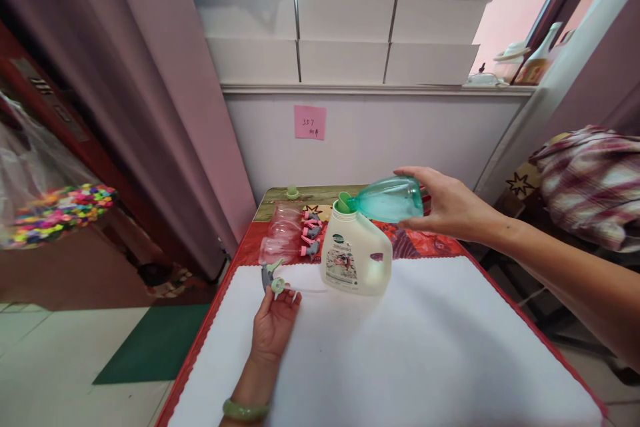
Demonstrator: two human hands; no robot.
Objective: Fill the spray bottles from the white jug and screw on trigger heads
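My right hand (443, 203) is wrapped round the base of a clear green bottle (387, 200), tipped nearly flat with its neck pointing left. Its mouth meets a small green funnel (344, 201) in the opening of a large cream detergent jug (357, 253), which stands upright. To the left of the jug, my left hand (277, 320), palm up, has its fingers closed on a grey and green spray trigger head (271, 278). A thin tube runs from the spray head toward the jug.
Several clear pink spray bottles (280, 230) with grey triggers lie behind my left hand. A small green cap (292, 193) sits at the table's back edge. White cloth (400, 360) covers the front; a wall with a pink note (310, 122) stands behind.
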